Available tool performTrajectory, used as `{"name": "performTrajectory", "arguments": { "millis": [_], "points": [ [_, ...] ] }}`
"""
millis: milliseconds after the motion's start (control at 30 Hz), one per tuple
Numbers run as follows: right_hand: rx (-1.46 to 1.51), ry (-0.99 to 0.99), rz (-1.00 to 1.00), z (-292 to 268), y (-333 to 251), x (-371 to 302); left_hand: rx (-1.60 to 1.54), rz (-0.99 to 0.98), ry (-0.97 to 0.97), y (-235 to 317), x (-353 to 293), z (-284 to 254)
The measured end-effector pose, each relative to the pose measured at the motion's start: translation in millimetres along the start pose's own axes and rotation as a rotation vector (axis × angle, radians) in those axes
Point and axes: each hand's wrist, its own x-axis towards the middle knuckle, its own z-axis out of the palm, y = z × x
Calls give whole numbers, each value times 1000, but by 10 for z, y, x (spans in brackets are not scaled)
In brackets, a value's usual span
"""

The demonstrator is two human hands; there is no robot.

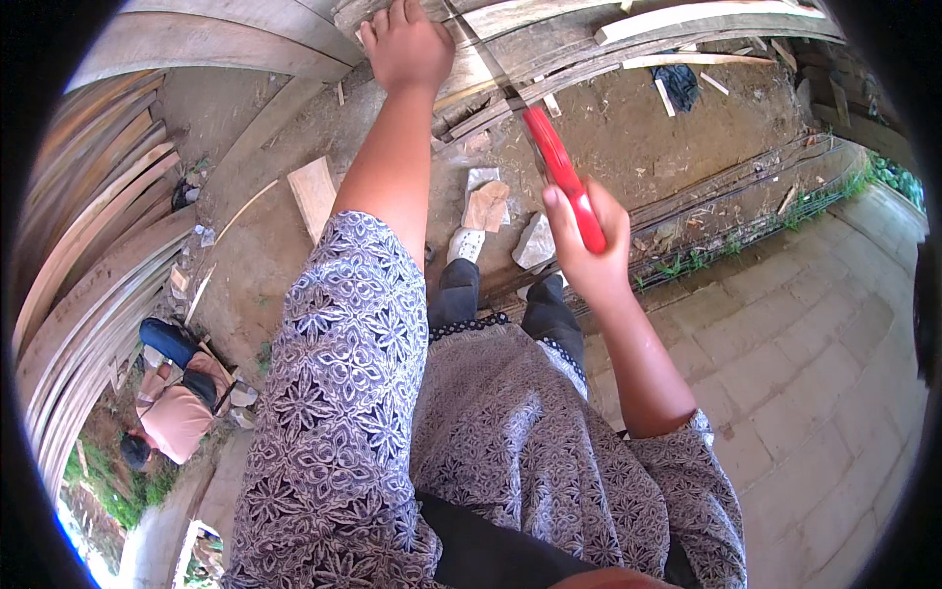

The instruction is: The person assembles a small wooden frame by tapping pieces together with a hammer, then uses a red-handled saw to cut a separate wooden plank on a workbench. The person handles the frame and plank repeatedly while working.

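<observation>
At the top of the view my left hand [407, 49] is on a wooden plank [491, 61], its fingers bent and closed against the wood; their tips are partly cut off by the frame edge. My right hand [596, 236] is wrapped round the red handle of a handsaw [559, 162], thumb lying along the side. The saw's thin blade runs up and to the left over the pale wood, close to my left hand. Whether its teeth sit in a cut is too small to tell.
More boards [706, 20] lie along the top right. Stacked planks [83, 265] lean at the left, where another person [182, 412] bends down. By my feet are stone pieces [535, 242] and a wood offcut [314, 196]. Steel bars [726, 211] border the paved floor [805, 373].
</observation>
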Motion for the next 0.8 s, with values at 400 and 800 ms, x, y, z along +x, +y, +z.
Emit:
{"name": "performTrajectory", "arguments": {
  "millis": [400, 800],
  "points": [
    [24, -18, 75, -11, 144, -64, 23, 22, 35, -27, -22, 48],
    [68, 7, 29, -117, 202, -232, 17, 51, 87, -22, -32, 30]
  ]
}}
